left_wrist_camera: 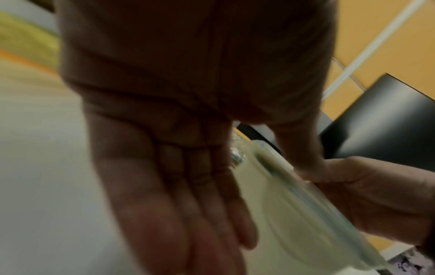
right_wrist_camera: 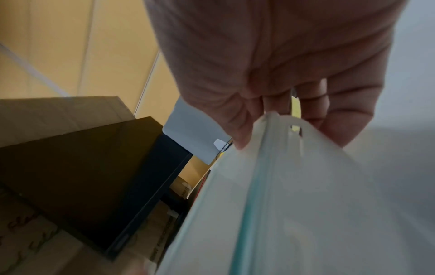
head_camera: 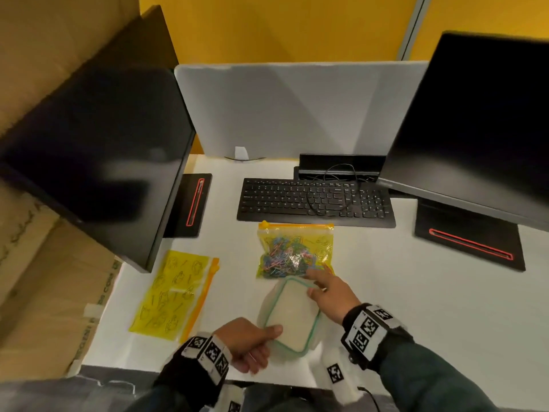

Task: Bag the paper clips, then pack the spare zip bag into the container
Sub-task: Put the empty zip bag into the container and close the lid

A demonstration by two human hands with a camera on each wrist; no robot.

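A translucent container (head_camera: 292, 315) with a green-sealed lid sits tilted near the desk's front edge. My left hand (head_camera: 263, 347) holds its near corner, thumb on the lid (left_wrist_camera: 294, 201) and fingers (left_wrist_camera: 188, 195) along the side. My right hand (head_camera: 316, 282) grips the far edge; its fingers (right_wrist_camera: 313, 111) curl over the lid's tab (right_wrist_camera: 292, 122). Just behind the container lies a zip bag (head_camera: 294, 251) full of coloured paper clips, its zipper closed. The spare yellow zip bag (head_camera: 175, 295) lies flat to the left, apart from both hands.
A black keyboard (head_camera: 315, 200) with a loose cable lies behind the filled bag. Dark monitors (head_camera: 98, 156) (head_camera: 481, 120) stand left and right on black bases. Cardboard boxes (head_camera: 44, 263) crowd the left side. A grey divider (head_camera: 291, 108) closes the back.
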